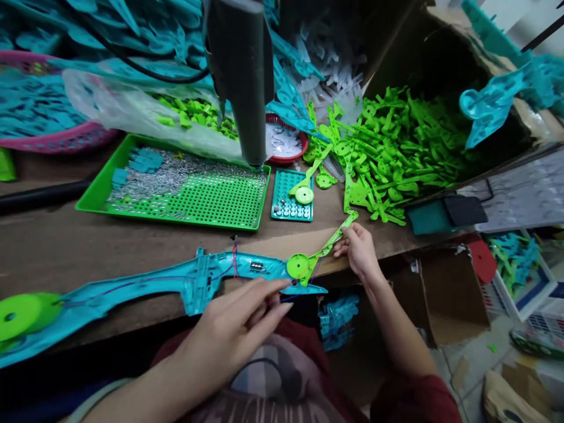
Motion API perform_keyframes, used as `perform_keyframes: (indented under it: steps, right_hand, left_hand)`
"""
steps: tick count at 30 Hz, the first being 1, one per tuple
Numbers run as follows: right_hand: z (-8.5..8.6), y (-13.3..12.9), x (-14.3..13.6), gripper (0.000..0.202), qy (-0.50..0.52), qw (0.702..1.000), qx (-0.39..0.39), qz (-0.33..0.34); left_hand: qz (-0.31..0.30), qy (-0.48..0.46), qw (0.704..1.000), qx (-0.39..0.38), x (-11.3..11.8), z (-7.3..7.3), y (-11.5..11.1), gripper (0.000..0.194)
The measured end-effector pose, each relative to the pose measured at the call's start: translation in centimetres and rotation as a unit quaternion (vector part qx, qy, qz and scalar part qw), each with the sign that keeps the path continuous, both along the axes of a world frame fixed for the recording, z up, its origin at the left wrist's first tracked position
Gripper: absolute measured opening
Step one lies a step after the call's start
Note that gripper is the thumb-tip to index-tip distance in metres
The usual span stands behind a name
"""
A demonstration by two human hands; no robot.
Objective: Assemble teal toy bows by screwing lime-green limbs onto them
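A long turquoise plastic shell (145, 276) lies along the table's front edge, open side up, with thin red and blue wires and small metal parts inside. My right hand (359, 249) grips the upper end of a lime-green plastic lever piece (326, 247). The round disc of that piece rests over the shell's right end. My left hand (247, 311) is just below this end, its index fingertip near the disc. Its thumb and index are bent toward each other, and whatever lies between them is hidden or too small to name. A large green wheel (26, 317) sits at the shell's left end.
A dark power-tool body (244, 82) hangs over a green tray (176, 217) of screws. Beside it are a small turquoise tray (291, 214) and a red basket (286, 157). Green parts (405, 147) spill from a cardboard box. A pink basket (57, 141) holds turquoise pieces.
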State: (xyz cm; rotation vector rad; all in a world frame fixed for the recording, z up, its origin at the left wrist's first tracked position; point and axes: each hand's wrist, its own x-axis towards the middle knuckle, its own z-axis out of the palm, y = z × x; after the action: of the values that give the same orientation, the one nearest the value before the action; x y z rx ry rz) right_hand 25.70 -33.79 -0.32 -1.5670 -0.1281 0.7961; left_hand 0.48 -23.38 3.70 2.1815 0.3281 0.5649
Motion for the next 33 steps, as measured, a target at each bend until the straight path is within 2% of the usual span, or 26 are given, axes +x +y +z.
perform_keyframes:
  steps: [4,7,11,13,15,18,20,21,23,25,27,29,33]
  right_hand:
    - [0.1,0.4,-0.2,0.036,-0.012,1.000,-0.014,0.019]
    - [0.0,0.8,0.0,0.036,-0.025,0.999,-0.029,0.032]
    - [-0.3,1.1,0.5,0.037,-0.048,0.995,-0.057,0.064]
    - [-0.3,1.1,0.8,0.037,-0.062,0.991,-0.076,0.091]
    - [-0.3,0.9,1.2,0.036,-0.081,0.985,-0.097,0.115]
    - [-0.1,0.3,1.2,0.030,-0.157,0.973,-0.121,0.115]
    - [0.1,-0.3,0.7,0.022,-0.298,0.940,-0.121,0.117]
    - [0.2,-0.5,0.4,0.017,-0.379,0.908,-0.111,0.141]
    - [0.5,-1.1,-0.4,0.005,-0.512,0.824,-0.071,0.231]
    - [0.7,-1.5,-0.9,0.010,-0.572,0.750,-0.025,0.331]
    - [0.8,-1.7,-1.1,0.017,-0.601,0.700,0.002,0.386]
    - [0.7,-1.8,-0.9,0.019,-0.607,0.679,0.006,0.412]
    - [0.6,-1.5,-0.3,0.020,-0.583,0.674,-0.013,0.454]
  left_hand:
    - [0.020,-0.009,0.995,0.093,0.6,-0.4,-0.1,0.027]
    - [0.000,-0.022,0.988,0.152,0.9,-0.2,-0.1,0.023]
    - [0.000,-0.011,0.987,0.162,1.0,0.8,-0.4,0.031]
    - [0.003,-0.005,0.984,0.178,1.1,0.9,-0.5,0.029]
    - [0.008,-0.002,0.979,0.204,1.4,0.4,-0.4,0.020]
    - [0.023,0.017,0.975,0.222,1.6,-1.1,-0.1,0.024]
    - [0.026,0.030,0.974,0.221,1.6,-2.2,0.0,0.027]
    - [0.025,0.033,0.975,0.220,1.6,-2.6,0.1,0.028]
    - [0.021,0.037,0.975,0.216,1.5,-3.2,0.2,0.027]
    - [0.017,0.042,0.979,0.201,1.3,-3.5,0.3,0.025]
    - [0.017,0.045,0.983,0.179,1.2,-3.7,0.5,0.024]
    - [0.015,0.045,0.986,0.158,1.2,-3.7,0.6,0.022]
    - [-0.002,0.038,0.992,0.124,1.1,-3.5,0.8,0.020]
